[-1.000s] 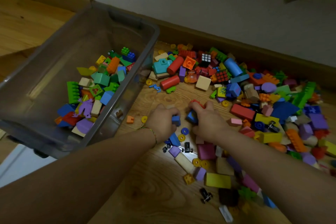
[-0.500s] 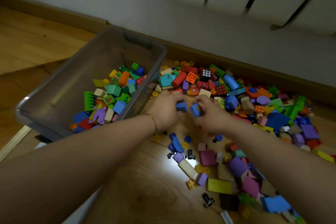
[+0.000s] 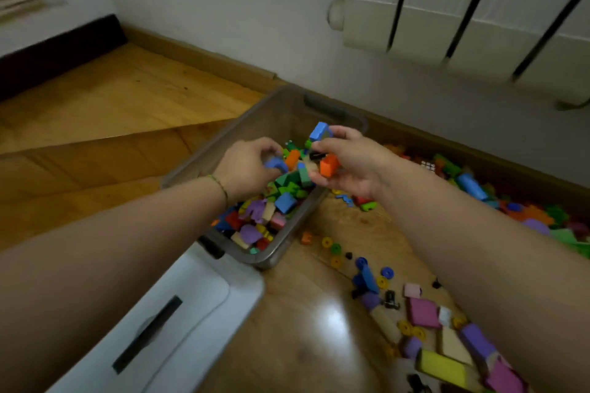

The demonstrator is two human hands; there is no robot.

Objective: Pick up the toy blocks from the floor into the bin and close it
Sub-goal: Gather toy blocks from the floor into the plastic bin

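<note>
Wooden floor (image 3: 127, 112) under me, a white wall (image 3: 223, 9) ahead with a radiator (image 3: 447, 25) hanging on it at the upper right.

My right hand (image 3: 351, 163) is closed round two pieces. The thumb and fingertips pinch a blue block (image 3: 319, 131) that sticks up above the knuckles. Lower down, an orange block (image 3: 329, 166) is tucked against the palm under the curled fingers. My left hand (image 3: 245, 166) faces it, fingers curled in around a blue piece (image 3: 276, 164). How tightly it grips I cannot tell through the blur. A thin bracelet (image 3: 220, 188) sits on that wrist.

Both hands hang over the bin (image 3: 274, 118), nearly touching each other above its far half. The bin is clear grey plastic, lidless, set at an angle near the wall. A heap of blocks (image 3: 271, 214) lies inside, piled toward its near end.

The white lid (image 3: 198, 297) lies flat on the floor just beside the bin's near corner. To the right of the bin, loose blocks (image 3: 424, 313) and small round pieces are strewn under my right forearm. A thicker pile (image 3: 472, 185) runs along the skirting.
</note>
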